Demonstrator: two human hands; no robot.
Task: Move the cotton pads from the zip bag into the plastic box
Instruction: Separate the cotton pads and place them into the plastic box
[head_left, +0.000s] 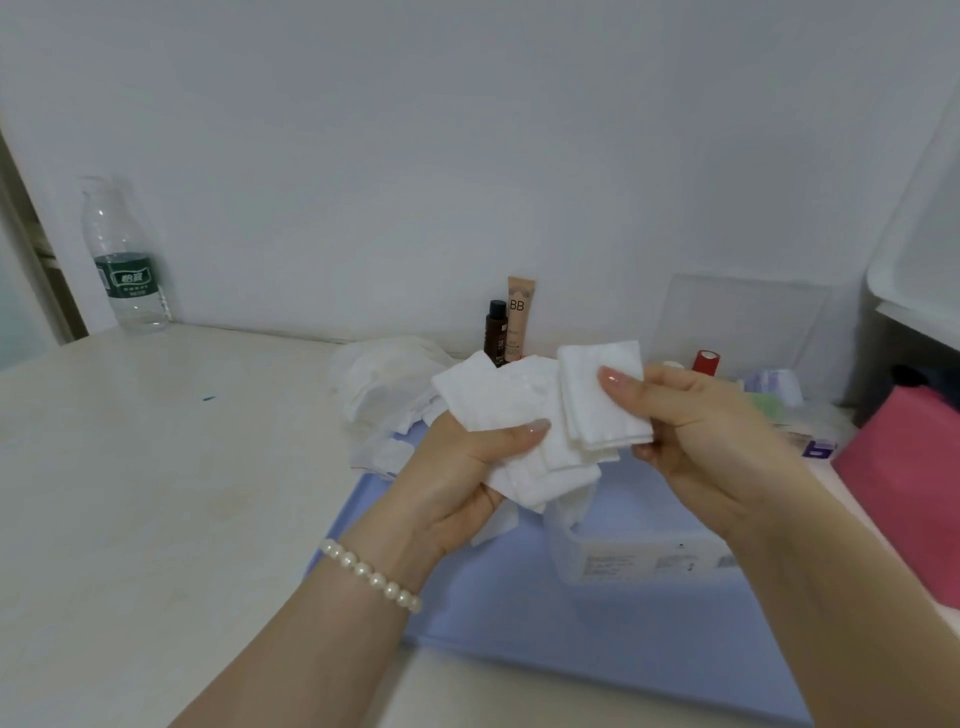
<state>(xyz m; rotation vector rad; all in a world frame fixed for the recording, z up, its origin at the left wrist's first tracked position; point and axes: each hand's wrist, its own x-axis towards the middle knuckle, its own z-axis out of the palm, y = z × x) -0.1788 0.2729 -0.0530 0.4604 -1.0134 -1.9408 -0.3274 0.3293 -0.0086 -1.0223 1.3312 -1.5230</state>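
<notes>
Our left hand (457, 467) and right hand (691, 415) each pinch soft, featherlight pads (524, 415); we judge flat-face pinches hold best.

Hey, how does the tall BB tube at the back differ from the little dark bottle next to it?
The BB tube is beige and taller; the dark bottle is brown and shorter. The tube bears large "BB" letters near its top, while the bottle's label is too small to read. The tube widens toward its top; the bottle narrows to a black cap. Both stand upright, side by side against the wall.
</notes>
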